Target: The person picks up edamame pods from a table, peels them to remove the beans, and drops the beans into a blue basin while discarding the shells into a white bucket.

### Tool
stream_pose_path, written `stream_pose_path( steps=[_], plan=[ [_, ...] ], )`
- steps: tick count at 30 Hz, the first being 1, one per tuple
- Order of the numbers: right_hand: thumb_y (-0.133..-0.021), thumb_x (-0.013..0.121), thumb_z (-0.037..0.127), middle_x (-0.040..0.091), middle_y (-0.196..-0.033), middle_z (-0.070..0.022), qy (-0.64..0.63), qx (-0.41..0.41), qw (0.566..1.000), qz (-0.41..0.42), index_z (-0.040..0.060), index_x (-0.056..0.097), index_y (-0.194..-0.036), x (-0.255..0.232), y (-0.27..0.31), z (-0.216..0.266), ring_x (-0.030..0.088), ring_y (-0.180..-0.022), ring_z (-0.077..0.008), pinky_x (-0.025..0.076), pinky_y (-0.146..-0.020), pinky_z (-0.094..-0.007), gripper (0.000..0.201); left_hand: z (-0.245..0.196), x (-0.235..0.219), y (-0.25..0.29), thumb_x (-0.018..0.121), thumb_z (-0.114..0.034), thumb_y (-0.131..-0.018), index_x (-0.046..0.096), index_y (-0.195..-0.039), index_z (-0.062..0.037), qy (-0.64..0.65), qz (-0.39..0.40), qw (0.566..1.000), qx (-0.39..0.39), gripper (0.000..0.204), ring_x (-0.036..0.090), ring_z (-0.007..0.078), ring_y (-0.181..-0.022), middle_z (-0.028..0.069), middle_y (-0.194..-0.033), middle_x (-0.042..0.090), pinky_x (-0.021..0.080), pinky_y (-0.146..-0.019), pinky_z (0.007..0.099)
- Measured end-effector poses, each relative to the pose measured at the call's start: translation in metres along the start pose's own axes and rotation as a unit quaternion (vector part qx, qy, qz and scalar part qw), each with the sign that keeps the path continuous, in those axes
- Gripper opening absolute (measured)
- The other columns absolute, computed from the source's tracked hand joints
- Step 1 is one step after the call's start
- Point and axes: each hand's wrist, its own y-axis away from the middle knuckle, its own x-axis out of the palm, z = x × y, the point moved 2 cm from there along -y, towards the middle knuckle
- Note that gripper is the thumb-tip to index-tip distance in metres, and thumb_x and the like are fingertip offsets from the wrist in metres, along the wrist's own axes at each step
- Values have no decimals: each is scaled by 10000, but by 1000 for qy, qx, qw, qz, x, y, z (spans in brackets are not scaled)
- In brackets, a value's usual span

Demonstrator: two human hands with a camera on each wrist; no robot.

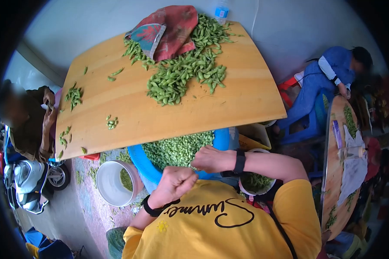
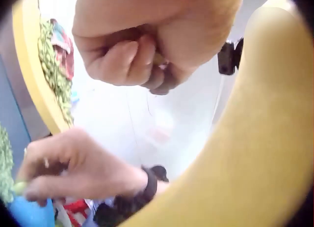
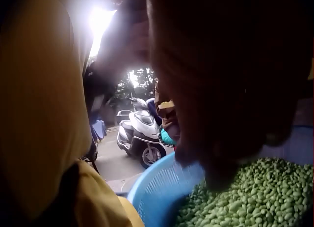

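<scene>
Overhead, the left hand [image 1: 173, 184] sits beside the right hand [image 1: 214, 159], its fingers curled, at the near edge of a blue basket [image 1: 137, 160] of shelled beans [image 1: 177, 150]. The left-wrist view reveals what the head view largely hides — a small greenish piece [image 2: 159, 59] gripped inside the left hand, and a green bean [image 2: 19, 188] pinched at the right hand's fingertips. Beyond both hands, unshelled pods [image 1: 173, 82] heap on the wooden tabletop [image 1: 116, 103]. The right-wrist view darkens its hand to a silhouette above the basket — its slotted wall shows there.
</scene>
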Motion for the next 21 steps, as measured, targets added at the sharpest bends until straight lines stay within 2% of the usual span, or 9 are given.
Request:
stream_pose_path(
  steps=[4, 6, 7, 10, 13, 16, 19, 20, 21],
  plan=[
    [-767, 576, 147, 574, -577, -150, -50, 101, 989, -94, 26, 591, -691, 18, -9, -20, 593, -549, -296, 460, -518, -392, 143, 25, -31, 44, 495, -75, -898, 547, -786, 20, 11, -355, 920, -165, 156, 435, 91, -616, 47, -665, 515, 367, -551, 239],
    [-813, 566, 132, 599, -576, -88, -268, 159, 928, -205, 18, 615, -801, 5, -5, -29, 579, -485, -151, 442, -475, -294, 125, 44, -67, 76, 485, -128, -910, 576, -837, 24, -162, -390, 874, -240, 192, 455, 139, -566, 72, -659, 551, 379, -536, 268],
    [-857, 524, 107, 639, -664, -72, -325, 215, 914, -111, -9, 603, -922, -5, -3, -30, 591, -554, -84, 457, -490, -249, 155, 58, -84, 99, 473, -179, -911, 601, -878, -7, -318, -392, 810, -298, 217, 504, 233, -528, 113, -683, 594, 401, -521, 291],
    [-888, 492, 111, 652, -769, -113, -513, 202, 829, -93, -56, 553, -978, -1, 2, -31, 624, -638, -125, 480, -512, -234, 199, 128, -122, 197, 499, -294, -884, 661, -958, -110, -502, -317, 655, -468, 256, 525, 300, -1034, 126, -992, 625, 366, -846, 521],
    [-890, 507, 106, 647, -835, -145, -565, 173, 804, -72, -65, 519, -966, -1, 2, -26, 634, -684, -157, 501, -544, -239, 188, 103, -120, 188, 526, -358, -850, 669, -963, -125, -502, -221, 567, -615, 295, 339, 322, -1241, 118, -1198, 535, 244, -958, 571],
    [-861, 562, 90, 652, -825, -137, -616, 148, 770, -75, -33, 525, -909, -1, 3, -24, 635, -677, -156, 501, -555, -238, 137, 86, -108, 151, 535, -387, -826, 676, -964, -144, -551, -225, 556, -580, 313, 261, 346, -1280, 106, -1202, 532, 231, -969, 590],
    [-838, 598, 78, 654, -806, -129, -642, 121, 753, -75, -20, 531, -899, -4, 1, -18, 634, -653, -151, 497, -554, -231, 133, 38, -71, 71, 527, -179, -882, 623, -1045, -27, -493, -238, 789, -279, 242, 549, 262, -944, 150, -991, 620, 407, -847, 324],
    [-823, 616, 71, 654, -792, -123, -645, 118, 751, -75, -16, 536, -890, -6, 0, -16, 631, -640, -146, 496, -554, -229, 135, 49, -54, 58, 589, -152, -853, 602, -1063, 11, -174, -335, 897, -232, 266, 573, 181, -778, 110, -865, 620, 460, -664, 297],
    [-809, 634, 64, 654, -778, -116, -649, 115, 748, -76, -11, 541, -881, -7, -1, -15, 629, -628, -141, 495, -553, -226, 139, 41, -37, 39, 573, -168, -873, 584, -1083, 35, -25, -278, 935, -220, 292, 519, 96, -646, 37, -757, 588, 435, -581, 222]
  ],
)
